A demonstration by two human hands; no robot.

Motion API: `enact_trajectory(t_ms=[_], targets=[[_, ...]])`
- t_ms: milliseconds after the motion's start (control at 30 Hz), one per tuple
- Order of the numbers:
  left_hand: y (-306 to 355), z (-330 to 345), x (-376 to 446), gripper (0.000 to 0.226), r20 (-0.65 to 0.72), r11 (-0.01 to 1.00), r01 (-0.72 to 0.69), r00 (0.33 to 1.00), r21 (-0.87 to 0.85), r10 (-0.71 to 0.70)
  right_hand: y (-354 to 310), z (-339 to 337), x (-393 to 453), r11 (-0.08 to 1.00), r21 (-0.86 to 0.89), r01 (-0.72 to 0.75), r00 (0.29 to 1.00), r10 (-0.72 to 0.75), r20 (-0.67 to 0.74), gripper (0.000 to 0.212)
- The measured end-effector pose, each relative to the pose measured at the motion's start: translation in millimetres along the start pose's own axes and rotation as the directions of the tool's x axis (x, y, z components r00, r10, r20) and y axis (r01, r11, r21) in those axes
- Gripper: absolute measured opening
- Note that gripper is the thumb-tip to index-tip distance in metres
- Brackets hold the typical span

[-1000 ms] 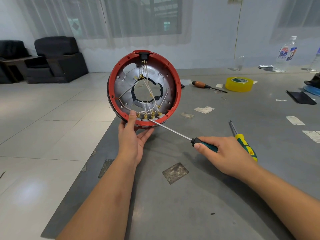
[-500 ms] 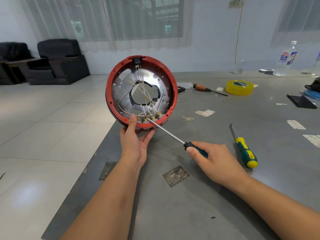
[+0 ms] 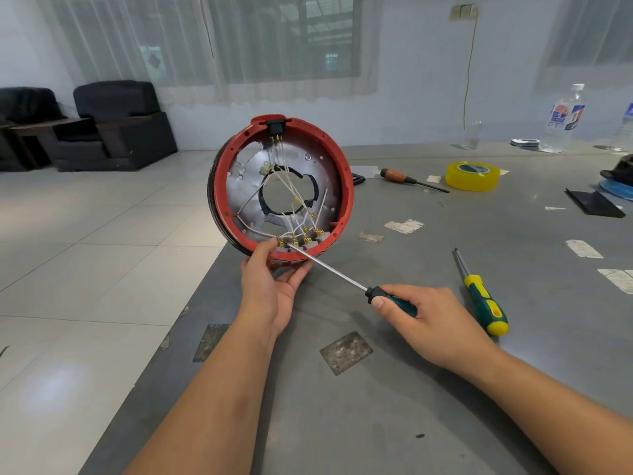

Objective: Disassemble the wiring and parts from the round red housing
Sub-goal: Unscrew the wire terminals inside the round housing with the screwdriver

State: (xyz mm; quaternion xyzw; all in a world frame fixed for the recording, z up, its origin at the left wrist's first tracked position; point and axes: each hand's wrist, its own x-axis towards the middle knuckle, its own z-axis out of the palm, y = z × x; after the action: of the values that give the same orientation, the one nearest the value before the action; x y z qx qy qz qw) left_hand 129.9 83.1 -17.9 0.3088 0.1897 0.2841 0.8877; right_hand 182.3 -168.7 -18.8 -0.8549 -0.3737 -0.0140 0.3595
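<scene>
The round red housing (image 3: pixel 346 186) stands on edge at the table's left corner, its open side facing me. Inside is a silver metal plate (image 3: pixel 246 186) with a central hole, white wires (image 3: pixel 291 193) crossing it, brass terminals (image 3: pixel 305 236) along the bottom and a black socket (image 3: pixel 275 126) at the top. My left hand (image 3: pixel 270 286) grips the housing's lower rim, thumb inside by the terminals. My right hand (image 3: pixel 435 320) holds a green-handled screwdriver (image 3: pixel 329 267), its tip touching the terminal block.
On the grey table (image 3: pixel 411 389) lie a second green-and-yellow screwdriver (image 3: pixel 481 296), a wooden-handled screwdriver (image 3: pixel 407 180), a yellow tape roll (image 3: pixel 472 176), a plastic bottle (image 3: pixel 565 121), a black sheet (image 3: pixel 594 202) and paper scraps. Black armchairs (image 3: pixel 113 128) stand at the far left on the tiled floor.
The housing has turned a little, its socket now at the top centre. The screwdriver tip moved left along the terminals toward my left thumb.
</scene>
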Motion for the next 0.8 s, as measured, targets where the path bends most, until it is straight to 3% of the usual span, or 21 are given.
enact_trajectory(t_ms=[200,367,467,700,800], targets=[[2.0,2.1,-0.3,0.03,-0.021,1.0,0.007,1.0,-0.013,-0.007,4.0,-12.2,0.0,1.0,-0.018,0.025,1.0,-0.025,-0.006,0.027],[3.9,2.7,-0.7,0.011,-0.055,1.0,0.001,0.998,0.001,-0.001,7.3,-14.9,-0.1,0.999,0.001,0.039,0.999,-0.039,-0.007,0.026],[2.2,1.6,0.9,0.011,-0.048,0.999,0.004,0.999,0.035,-0.002,7.8,-14.2,0.5,0.999,0.006,0.042,0.999,-0.042,0.0,0.026],[3.2,-4.0,6.9,0.063,-0.009,0.978,-0.063,0.998,0.197,0.066,10.2,-15.3,1.8,1.0,0.001,0.03,0.999,-0.03,0.017,0.023],[6.0,-6.2,7.7,0.065,-0.004,0.969,-0.062,0.998,0.241,0.065,11.3,-17.8,2.3,1.0,0.005,0.021,0.999,-0.022,0.042,0.024]])
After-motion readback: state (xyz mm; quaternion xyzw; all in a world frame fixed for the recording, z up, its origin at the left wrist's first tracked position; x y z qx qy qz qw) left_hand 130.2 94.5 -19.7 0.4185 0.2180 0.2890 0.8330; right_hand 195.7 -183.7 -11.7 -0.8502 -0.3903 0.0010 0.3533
